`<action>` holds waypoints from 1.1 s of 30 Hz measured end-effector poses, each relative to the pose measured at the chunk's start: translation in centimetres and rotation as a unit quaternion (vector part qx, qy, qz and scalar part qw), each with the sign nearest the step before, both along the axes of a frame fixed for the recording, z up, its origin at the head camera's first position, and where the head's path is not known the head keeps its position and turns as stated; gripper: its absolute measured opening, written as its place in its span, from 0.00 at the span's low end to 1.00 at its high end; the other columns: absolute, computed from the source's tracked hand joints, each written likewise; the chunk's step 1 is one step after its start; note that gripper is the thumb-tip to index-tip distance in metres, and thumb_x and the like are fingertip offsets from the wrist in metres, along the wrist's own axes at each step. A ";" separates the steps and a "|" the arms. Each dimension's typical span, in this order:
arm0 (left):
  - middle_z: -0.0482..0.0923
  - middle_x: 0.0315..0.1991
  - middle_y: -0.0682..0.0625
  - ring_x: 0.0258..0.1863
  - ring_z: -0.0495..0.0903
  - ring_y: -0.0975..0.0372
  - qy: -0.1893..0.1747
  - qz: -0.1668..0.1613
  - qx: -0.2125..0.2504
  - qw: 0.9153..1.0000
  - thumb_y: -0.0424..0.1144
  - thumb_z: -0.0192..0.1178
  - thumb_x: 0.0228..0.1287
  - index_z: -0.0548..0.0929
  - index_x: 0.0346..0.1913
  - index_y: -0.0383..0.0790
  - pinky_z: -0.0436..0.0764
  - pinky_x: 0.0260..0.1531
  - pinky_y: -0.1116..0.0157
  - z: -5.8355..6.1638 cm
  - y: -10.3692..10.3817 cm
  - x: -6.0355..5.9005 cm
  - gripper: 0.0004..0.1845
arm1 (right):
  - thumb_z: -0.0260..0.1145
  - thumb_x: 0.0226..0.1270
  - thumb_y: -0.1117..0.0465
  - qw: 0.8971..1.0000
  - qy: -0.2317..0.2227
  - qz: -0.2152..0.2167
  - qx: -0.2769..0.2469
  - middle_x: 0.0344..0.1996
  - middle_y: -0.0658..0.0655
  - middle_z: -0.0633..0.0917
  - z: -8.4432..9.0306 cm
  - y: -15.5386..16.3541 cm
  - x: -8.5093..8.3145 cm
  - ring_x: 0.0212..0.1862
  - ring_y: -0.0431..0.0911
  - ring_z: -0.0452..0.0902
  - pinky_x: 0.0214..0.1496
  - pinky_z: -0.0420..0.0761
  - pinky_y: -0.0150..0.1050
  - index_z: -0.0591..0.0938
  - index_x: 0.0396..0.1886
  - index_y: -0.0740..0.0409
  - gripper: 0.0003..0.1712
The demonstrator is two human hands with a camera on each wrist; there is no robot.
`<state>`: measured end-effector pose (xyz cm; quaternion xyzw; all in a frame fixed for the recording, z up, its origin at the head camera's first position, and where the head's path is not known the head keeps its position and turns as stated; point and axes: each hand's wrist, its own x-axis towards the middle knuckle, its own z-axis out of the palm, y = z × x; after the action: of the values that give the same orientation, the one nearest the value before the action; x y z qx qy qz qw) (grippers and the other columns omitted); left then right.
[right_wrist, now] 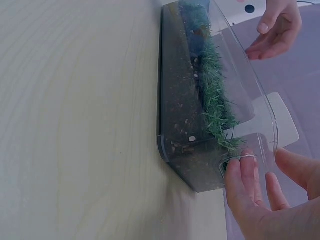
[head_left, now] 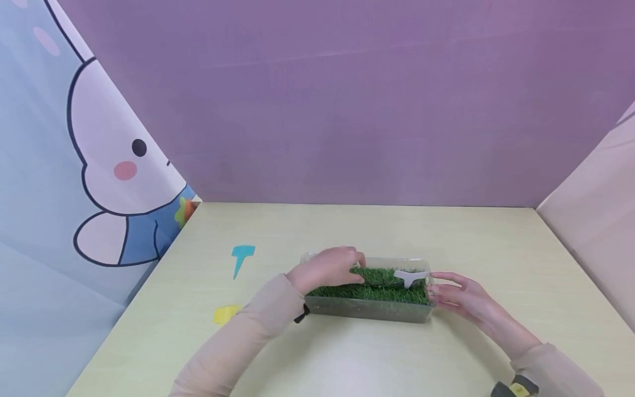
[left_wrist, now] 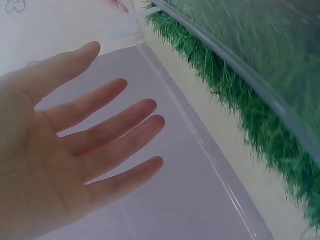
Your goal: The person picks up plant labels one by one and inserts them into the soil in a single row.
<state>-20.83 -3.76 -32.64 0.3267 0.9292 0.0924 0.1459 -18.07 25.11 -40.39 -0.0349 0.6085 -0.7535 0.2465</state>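
A clear rectangular planter box (head_left: 367,311) of dark soil, topped with green grass (head_left: 387,295), sits on the table. Near its right end a white T-shaped plant label (head_left: 409,275) stands upright in the grass, also seen in the right wrist view (right_wrist: 275,122). My left hand (head_left: 329,269) hovers over the box's left part. In the left wrist view its fingers are spread and hold nothing. At the right end of the box, my right hand (head_left: 463,298) rests its fingertips against the clear end wall, fingers relaxed and thumb near the rim.
A blue T-shaped label (head_left: 242,256) lies on the table left of the box. Closer to me is a yellow label (head_left: 226,314), partly covered by my left sleeve. A purple backdrop (head_left: 347,110) rises behind the table, with a rabbit-print cloth (head_left: 114,182) at left.
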 end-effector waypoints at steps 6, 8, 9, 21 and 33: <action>0.75 0.48 0.48 0.44 0.75 0.61 -0.011 0.011 0.009 1.000 0.45 0.57 0.59 0.75 0.51 0.39 0.73 0.46 0.68 0.4 -1.3 0.3 0.19 | 0.57 0.62 0.67 1.000 0.003 0.002 0.007 0.37 0.52 0.83 0.0 0.0 0.0 0.40 0.44 0.79 0.45 0.77 0.35 0.73 0.44 0.48 0.13; 0.74 0.48 0.48 0.44 0.75 0.60 -0.013 0.013 0.012 1.000 0.44 0.56 0.59 0.75 0.51 0.39 0.73 0.45 0.67 0.6 -1.7 0.4 0.19 | 0.57 0.62 0.67 1.000 0.004 0.002 0.012 0.37 0.52 0.83 0.0 0.0 0.0 0.40 0.44 0.79 0.45 0.77 0.35 0.73 0.45 0.48 0.14; 0.74 0.48 0.47 0.44 0.75 0.60 -0.012 0.013 0.014 1.000 0.44 0.56 0.59 0.75 0.51 0.39 0.73 0.45 0.67 0.7 -1.9 0.5 0.19 | 0.56 0.62 0.66 1.000 0.004 0.002 0.014 0.37 0.51 0.83 0.0 0.0 0.0 0.40 0.44 0.79 0.45 0.77 0.35 0.72 0.46 0.48 0.14; 0.74 0.45 0.49 0.41 0.75 0.59 -0.007 0.049 0.025 0.998 0.44 0.56 0.60 0.75 0.51 0.40 0.73 0.44 0.63 1.7 -4.8 1.2 0.18 | 0.55 0.63 0.67 1.000 0.009 0.003 0.012 0.37 0.52 0.83 0.1 0.0 0.1 0.40 0.44 0.79 0.46 0.77 0.35 0.71 0.48 0.50 0.15; 0.75 0.44 0.48 0.44 0.74 0.57 -0.021 0.106 0.073 0.991 0.42 0.58 0.58 0.75 0.49 0.39 0.73 0.44 0.61 1.2 -8.0 2.1 0.17 | 0.56 0.62 0.67 1.000 0.010 0.000 0.022 0.37 0.52 0.83 0.5 -0.1 0.4 0.40 0.44 0.79 0.46 0.76 0.35 0.70 0.50 0.53 0.16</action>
<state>-18.76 -11.79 -31.45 0.2339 0.9463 0.1815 0.1303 -17.69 25.01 -39.86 -0.0367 0.6272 -0.7396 0.2414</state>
